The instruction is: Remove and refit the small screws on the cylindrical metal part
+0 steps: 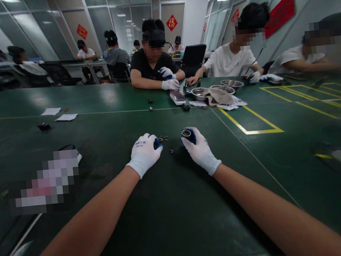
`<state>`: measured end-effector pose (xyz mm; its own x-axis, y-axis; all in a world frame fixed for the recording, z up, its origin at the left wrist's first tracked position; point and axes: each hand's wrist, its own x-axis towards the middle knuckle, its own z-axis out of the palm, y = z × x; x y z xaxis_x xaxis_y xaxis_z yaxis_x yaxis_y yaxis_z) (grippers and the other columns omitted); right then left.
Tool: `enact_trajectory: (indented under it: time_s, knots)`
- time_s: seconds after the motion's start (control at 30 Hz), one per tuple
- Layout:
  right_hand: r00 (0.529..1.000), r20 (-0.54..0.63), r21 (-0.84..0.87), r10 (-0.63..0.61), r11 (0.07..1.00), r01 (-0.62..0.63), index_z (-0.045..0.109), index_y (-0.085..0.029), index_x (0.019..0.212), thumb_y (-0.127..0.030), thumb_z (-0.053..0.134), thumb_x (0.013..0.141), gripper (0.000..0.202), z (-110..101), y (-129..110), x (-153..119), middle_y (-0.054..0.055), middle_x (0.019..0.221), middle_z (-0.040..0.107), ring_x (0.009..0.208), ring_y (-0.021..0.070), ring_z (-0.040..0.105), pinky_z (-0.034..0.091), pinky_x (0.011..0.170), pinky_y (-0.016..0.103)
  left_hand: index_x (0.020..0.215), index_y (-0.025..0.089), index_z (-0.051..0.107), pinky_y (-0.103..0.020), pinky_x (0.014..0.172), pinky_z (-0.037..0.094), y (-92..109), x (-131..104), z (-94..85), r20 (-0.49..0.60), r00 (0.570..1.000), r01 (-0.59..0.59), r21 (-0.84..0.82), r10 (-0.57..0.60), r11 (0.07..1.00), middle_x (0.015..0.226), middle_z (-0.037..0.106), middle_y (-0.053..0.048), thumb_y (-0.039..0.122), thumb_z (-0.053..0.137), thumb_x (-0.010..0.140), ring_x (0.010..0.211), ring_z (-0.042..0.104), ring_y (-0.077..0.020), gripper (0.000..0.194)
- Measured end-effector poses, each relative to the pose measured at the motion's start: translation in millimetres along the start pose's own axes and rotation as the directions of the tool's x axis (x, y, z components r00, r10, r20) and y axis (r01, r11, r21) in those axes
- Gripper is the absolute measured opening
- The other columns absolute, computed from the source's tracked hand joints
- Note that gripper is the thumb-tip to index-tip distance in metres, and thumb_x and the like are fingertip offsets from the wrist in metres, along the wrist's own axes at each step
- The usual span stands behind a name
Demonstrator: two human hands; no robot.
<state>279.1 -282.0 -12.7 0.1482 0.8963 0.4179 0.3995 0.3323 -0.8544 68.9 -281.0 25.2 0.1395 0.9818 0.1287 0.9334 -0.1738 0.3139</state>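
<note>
Both my hands wear white gloves with blue palms, held over the green table [178,207]. A dark round cylindrical part with a shiny metal ring on top [186,133] is upright in my right hand [199,149], the fingers wrapped round its side. My left hand [145,152] rests on the table with curled fingers, thumb and forefinger drawn toward each other. What they pinch, if anything, is hidden. Right at its fingertips lie several small metal pieces [165,137], too small to name. Another little cluster of metal pieces [172,151] sits between my two hands.
Across the table sit people in gloves. Before them are metal bowls [232,84], a cloth [218,96] and papers. To my left lie a blurred-out flat object [78,157], a small black item [44,126] and white paper slips [66,117]. Yellow tape [263,131] marks the right side.
</note>
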Motion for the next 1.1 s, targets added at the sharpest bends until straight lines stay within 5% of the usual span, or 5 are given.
enact_trajectory:
  time_s: [0.23,0.37,0.57,0.8,1.1]
  knots:
    - [0.982,0.111,0.069,-0.152,0.987,0.145,0.059,-0.026,0.119,-0.034,0.058,0.089,0.031,-0.4,-10.2,-9.8,0.008,0.116,0.072,0.108,0.0264,0.069,0.055,0.101,0.047,0.121,0.020,0.069,-0.047,0.105,0.053,2.7,-0.4,0.8,0.061,0.998,-0.010,0.037,0.008,0.999,0.133,0.063,-0.016,0.030,0.061,0.099,0.123,0.064,-0.0341,0.026]
    - [0.957,0.191,0.087,-0.216,0.975,0.203,0.056,-0.025,0.117,-0.029,0.056,0.087,0.030,0.6,-16.9,-14.9,0.008,0.110,0.070,0.103,0.0260,0.067,0.056,0.095,0.044,0.119,0.020,0.066,-0.043,0.106,0.055,8.1,-4.5,-1.3,0.019,0.998,-0.051,-0.194,0.055,0.980,0.125,0.070,-0.013,0.020,0.059,0.099,0.117,0.069,-0.0287,0.022]
    - [0.944,0.257,0.088,-0.208,0.978,0.191,0.052,-0.024,0.102,-0.028,0.058,0.084,0.019,-0.6,-20.2,-13.7,0.004,0.090,0.063,0.081,0.0227,0.061,0.052,0.076,0.038,0.116,0.020,0.070,-0.044,0.108,0.056,12.6,-11.1,-7.8,-0.092,0.979,-0.195,-0.666,0.180,0.720,0.117,0.077,-0.007,0.020,0.064,0.094,0.113,0.071,-0.0245,0.023]
    - [0.919,0.317,0.105,-0.232,0.972,0.209,0.052,-0.024,0.098,-0.028,0.057,0.085,0.015,-3.6,-23.5,-13.2,0.003,0.089,0.059,0.078,0.0212,0.056,0.048,0.074,0.037,0.107,0.015,0.075,-0.046,0.103,0.059,20.0,-16.1,-14.9,0.012,0.977,-0.088,-0.885,0.211,0.458,0.110,0.080,-0.009,0.020,0.071,0.087,0.105,0.074,-0.0242,0.020]
    - [0.890,0.358,0.098,-0.283,0.959,0.265,0.050,-0.024,0.096,-0.029,0.056,0.089,0.010,-3.9,-26.4,-14.0,0.000,0.083,0.054,0.073,0.0193,0.051,0.044,0.068,0.035,0.103,0.019,0.078,-0.044,0.104,0.058,22.8,-21.7,-19.6,-0.136,0.943,-0.311,-0.686,0.304,0.658,0.109,0.075,-0.006,0.017,0.073,0.090,0.106,0.071,-0.0222,0.014]
